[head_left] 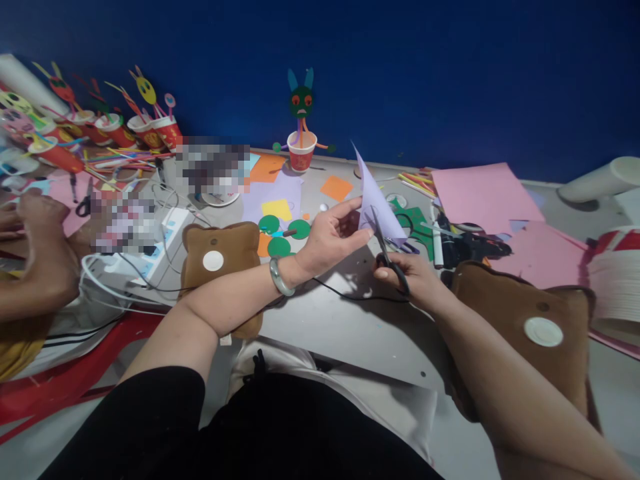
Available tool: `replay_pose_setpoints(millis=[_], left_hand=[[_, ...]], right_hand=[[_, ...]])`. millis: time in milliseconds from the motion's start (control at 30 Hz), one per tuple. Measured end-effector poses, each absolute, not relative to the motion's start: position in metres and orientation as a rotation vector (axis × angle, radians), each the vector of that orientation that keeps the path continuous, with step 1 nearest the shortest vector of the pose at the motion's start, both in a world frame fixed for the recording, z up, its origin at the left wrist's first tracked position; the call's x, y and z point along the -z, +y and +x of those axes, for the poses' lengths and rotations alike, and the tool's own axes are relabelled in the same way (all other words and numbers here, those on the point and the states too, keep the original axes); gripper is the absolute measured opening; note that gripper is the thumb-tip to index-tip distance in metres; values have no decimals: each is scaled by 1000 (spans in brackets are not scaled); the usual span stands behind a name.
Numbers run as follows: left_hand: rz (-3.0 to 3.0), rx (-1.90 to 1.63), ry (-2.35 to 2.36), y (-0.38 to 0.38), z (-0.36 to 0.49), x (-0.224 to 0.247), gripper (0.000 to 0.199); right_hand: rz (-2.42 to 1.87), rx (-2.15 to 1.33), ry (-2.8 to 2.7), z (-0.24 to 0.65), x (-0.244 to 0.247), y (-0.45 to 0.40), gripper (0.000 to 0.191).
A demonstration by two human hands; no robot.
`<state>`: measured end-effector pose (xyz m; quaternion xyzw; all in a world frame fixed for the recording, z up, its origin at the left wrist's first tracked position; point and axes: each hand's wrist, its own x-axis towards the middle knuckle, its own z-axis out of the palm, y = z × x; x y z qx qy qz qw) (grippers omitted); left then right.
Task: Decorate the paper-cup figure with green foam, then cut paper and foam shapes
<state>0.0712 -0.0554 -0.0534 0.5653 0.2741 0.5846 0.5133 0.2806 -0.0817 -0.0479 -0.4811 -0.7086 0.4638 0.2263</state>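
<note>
My left hand (337, 237), with a bangle at the wrist, pinches the left edge of a sheet of purple paper (377, 203) held up above the table. In my right hand (413, 277) are black-handled scissors (393, 263), their blades pointing up and left against the lower part of the sheet. A faint curved line shows on the paper near the blades. Green paper circles (279, 247) lie left of my left hand, beside a yellow piece (276, 210) and a marker (285, 233). Green paper (423, 230) with cut-outs is behind the purple sheet.
A red cup (301, 152) with a green-faced figure stands at the back. Brown cushions (225, 250) lie at both sides, with pink paper (487, 197) at the right. Cables and a power strip (163, 247) are on the left, near another person's arm (40, 267).
</note>
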Motion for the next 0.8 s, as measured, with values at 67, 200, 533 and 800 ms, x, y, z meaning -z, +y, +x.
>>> replay_pose_setpoints(millis=[67,200,533,800], left_hand=[[1366,-1411,647,-55,71,55,56],[1362,-1427,640,-55,71,58,58],[1318,-1467,652,-54,72,59,58],[1311,-1457,661,-55,72,58,58]], right_hand=[[-1326,-1272,-1962,281,49,-81,67],[-1348,-1271,-1975,281,49,-81,68],[-1376,-1278,-1981,283,53,-81,66],[-1365,-1286,-1972,282,53,-81,66]])
